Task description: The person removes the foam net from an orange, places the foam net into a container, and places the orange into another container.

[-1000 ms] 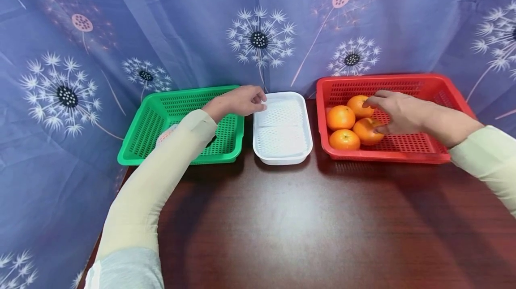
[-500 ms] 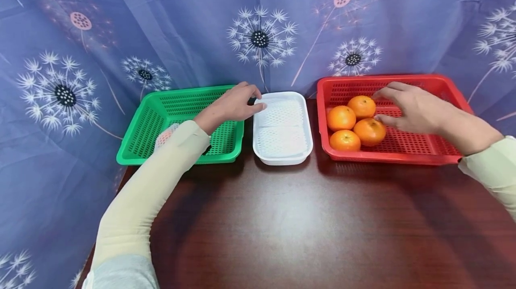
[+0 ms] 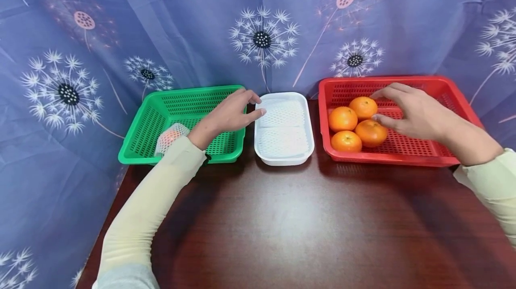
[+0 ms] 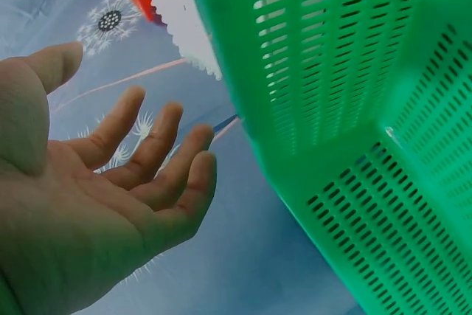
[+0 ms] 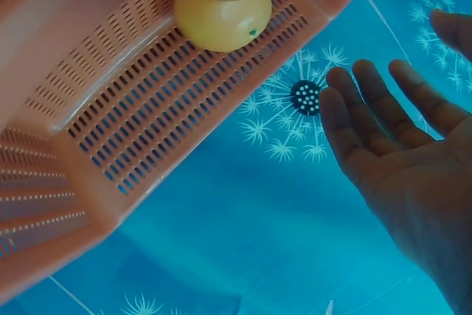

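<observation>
My left hand [image 3: 230,112] hovers over the right end of the green basket [image 3: 181,159], fingertips near the white tray's left rim. Its fingers are spread and loosely bent, with nothing between them in the left wrist view. A reddish fruit in a white foam net [image 3: 171,136] lies in the green basket, partly behind the left forearm. My right hand [image 3: 419,112] is above the red basket [image 3: 403,160], fingers relaxed and holding nothing. Several oranges [image 3: 371,133] sit together at that basket's left end, close to the right fingertips. In the right wrist view, fingers and oranges are apart.
The white tray [image 3: 284,161], with white netting-like material inside, stands between the two baskets. All three sit at the back of a dark brown table [image 3: 290,226]. A blue dandelion-print cloth [image 3: 193,29] hangs directly behind and along the left.
The right hand has drawn back to the right from the oranges, which stay in place. The left hand has shifted slightly left and nearer, its thumb and fingers spreading wider.
</observation>
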Demonstrator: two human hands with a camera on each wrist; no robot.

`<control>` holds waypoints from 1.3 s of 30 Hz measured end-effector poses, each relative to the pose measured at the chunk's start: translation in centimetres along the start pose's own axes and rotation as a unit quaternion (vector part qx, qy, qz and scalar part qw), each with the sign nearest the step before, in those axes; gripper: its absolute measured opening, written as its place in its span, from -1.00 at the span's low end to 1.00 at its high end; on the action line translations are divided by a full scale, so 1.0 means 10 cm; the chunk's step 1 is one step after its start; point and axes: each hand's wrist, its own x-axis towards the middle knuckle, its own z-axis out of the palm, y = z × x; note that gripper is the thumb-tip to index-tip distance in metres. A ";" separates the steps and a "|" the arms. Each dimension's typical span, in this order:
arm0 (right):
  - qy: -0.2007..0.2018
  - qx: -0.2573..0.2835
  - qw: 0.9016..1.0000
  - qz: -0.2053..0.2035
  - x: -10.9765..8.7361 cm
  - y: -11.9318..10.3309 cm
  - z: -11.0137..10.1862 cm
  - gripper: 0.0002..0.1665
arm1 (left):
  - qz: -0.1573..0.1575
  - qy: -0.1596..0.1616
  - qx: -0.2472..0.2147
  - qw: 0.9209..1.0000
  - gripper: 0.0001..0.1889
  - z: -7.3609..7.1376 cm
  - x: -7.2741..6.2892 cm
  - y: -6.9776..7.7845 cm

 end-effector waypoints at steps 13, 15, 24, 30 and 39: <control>0.046 0.033 0.998 -0.013 -0.08 -0.12 0.05 -0.40 | 0.013 0.070 -0.020 0.997 -0.46 0.17 -0.29 -0.03; 0.054 0.037 0.998 -0.019 -0.10 -0.14 0.08 -0.39 | 0.012 0.077 -0.037 0.996 -0.46 0.20 -0.34 -0.04; 0.086 0.060 0.994 -0.026 -0.18 -0.18 0.19 -0.40 | 0.015 0.104 -0.100 0.989 -0.51 0.26 -0.56 -0.09; 0.087 0.084 0.992 -0.027 -0.24 -0.21 0.26 -0.36 | 0.019 0.130 -0.132 0.982 -0.52 0.32 -0.71 -0.16; 0.103 0.097 0.990 -0.028 -0.32 -0.32 0.37 -0.30 | 0.031 0.144 -0.142 0.979 -0.54 0.43 -0.87 -0.16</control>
